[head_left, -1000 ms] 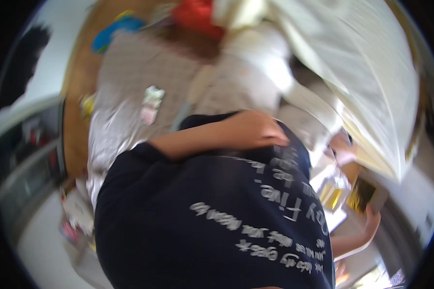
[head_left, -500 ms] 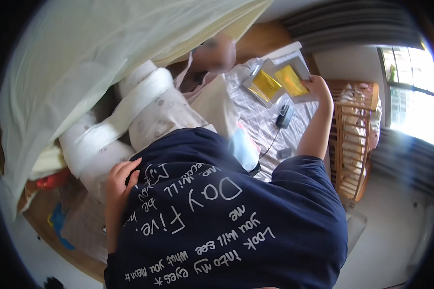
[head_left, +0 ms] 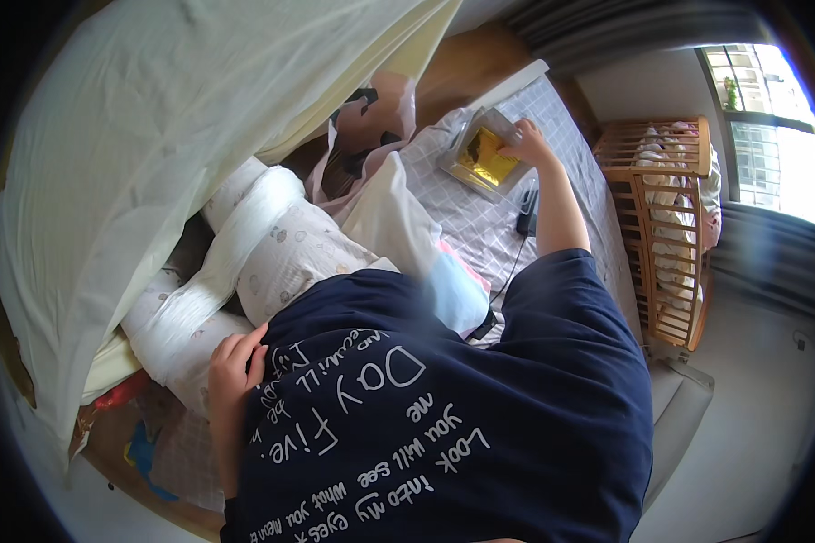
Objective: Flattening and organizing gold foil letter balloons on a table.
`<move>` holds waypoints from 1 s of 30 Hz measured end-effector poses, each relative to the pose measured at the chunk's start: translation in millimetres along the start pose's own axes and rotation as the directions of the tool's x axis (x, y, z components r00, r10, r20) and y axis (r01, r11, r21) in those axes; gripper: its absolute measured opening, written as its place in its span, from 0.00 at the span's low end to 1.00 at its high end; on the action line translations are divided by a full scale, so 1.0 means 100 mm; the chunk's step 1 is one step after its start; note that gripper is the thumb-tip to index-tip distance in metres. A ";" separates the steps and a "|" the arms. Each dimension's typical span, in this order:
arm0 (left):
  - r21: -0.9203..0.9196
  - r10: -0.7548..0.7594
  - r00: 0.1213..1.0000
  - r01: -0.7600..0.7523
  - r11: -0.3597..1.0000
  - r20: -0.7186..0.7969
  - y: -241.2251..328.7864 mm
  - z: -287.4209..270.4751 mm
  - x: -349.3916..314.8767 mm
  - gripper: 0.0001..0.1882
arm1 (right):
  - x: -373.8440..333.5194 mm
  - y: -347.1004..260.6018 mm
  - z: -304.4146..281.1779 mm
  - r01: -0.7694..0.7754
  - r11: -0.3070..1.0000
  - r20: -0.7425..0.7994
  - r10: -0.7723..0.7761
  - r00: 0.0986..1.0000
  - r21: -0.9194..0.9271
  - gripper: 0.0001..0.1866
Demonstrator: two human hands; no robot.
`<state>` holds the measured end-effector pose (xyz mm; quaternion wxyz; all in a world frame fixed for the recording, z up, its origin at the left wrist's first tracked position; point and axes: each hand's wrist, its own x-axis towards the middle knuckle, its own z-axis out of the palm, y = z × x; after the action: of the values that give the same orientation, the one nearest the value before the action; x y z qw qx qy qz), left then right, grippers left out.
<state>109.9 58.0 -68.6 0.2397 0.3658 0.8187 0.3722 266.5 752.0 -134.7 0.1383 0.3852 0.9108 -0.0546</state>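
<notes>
A flat grey box (head_left: 480,161) with shiny gold contents lies on the checked bedding. My right hand (head_left: 527,143) is stretched out to its right side, fingers bent down onto the edge; the hand covers part of the box, and the fingertips are partly hidden. Just below the box sits a black power adapter (head_left: 527,217) with a thin cable. My left hand (head_left: 237,366) rests on the front of my dark blue shirt (head_left: 362,380), fingers loosely bent and nothing visible in them.
White wrapped bedding rolls (head_left: 263,226) lie at the left under a large cream drape (head_left: 154,118). A cream and blue blanket (head_left: 453,290) is beside my shirt. To the right stands a wooden slatted cot (head_left: 656,208), with a window (head_left: 774,136) behind it. A pink bag (head_left: 385,113) stands at the back.
The separate grey panel with gold that my right hand held beside the box no longer shows apart; the hand has moved left onto the box. My left hand stays on the shirt.
</notes>
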 end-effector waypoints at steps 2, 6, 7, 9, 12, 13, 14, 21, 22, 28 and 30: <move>-0.031 -0.002 1.000 0.001 1.000 -0.026 -0.03 0.00 -0.03 0.16 | -0.01 -0.12 0.05 -0.035 0.997 0.059 0.030 0.998 0.075 0.58; -0.074 -0.073 0.997 0.072 0.995 -0.020 0.10 -0.08 0.06 0.18 | -0.09 -0.30 0.20 -0.025 0.971 -0.043 0.015 0.999 -0.239 0.65; -0.034 -0.004 0.992 -0.001 0.999 -0.128 0.19 -0.16 0.08 0.18 | -0.08 -0.53 0.19 -0.040 0.938 -0.051 0.024 0.998 -0.344 0.61; -0.062 0.124 0.950 -0.148 0.987 -0.288 0.21 -0.38 0.07 0.22 | -0.14 -1.01 -0.07 0.051 0.948 0.000 -0.053 0.999 -0.313 0.51; -0.250 0.328 0.672 -0.613 0.750 -0.664 0.54 -0.81 0.07 0.33 | -0.67 -2.02 -0.55 0.280 0.906 0.153 -0.340 0.928 0.319 0.31; -0.268 0.408 0.570 -0.759 0.593 -0.713 0.66 -0.93 0.11 0.28 | -0.92 -2.42 -0.74 0.427 0.826 0.186 -0.515 0.837 0.368 0.29; -0.298 0.274 0.452 -0.838 0.458 -0.849 0.94 -0.94 0.14 0.19 | -1.18 -2.73 -0.90 0.543 0.728 0.203 -0.657 0.726 0.418 0.26; -0.120 0.196 0.231 -0.882 0.455 -0.953 0.95 -1.26 -0.07 0.22 | -2.05 -3.83 -1.51 0.809 0.409 0.207 -0.912 0.354 0.423 0.23; -0.091 0.188 0.193 -0.889 0.448 -0.963 0.93 -1.30 -0.11 0.23 | -2.08 -3.88 -1.52 0.824 0.382 0.181 -0.924 0.337 0.418 0.23; -0.131 0.342 0.439 -0.752 0.646 -0.831 0.58 -1.31 -0.31 0.10 | -2.22 -3.93 -1.78 0.881 0.218 -0.071 -0.960 0.271 0.419 0.17; -0.127 0.332 0.615 -0.581 0.804 -0.715 0.55 -1.25 -0.45 0.09 | -2.16 -4.02 -1.88 0.901 0.029 -0.183 -0.976 0.119 0.433 0.15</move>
<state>77.6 -6.7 55.8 -0.1106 0.3603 0.6463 0.6635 82.1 362.0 105.9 0.0498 -0.2983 0.8789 -0.3689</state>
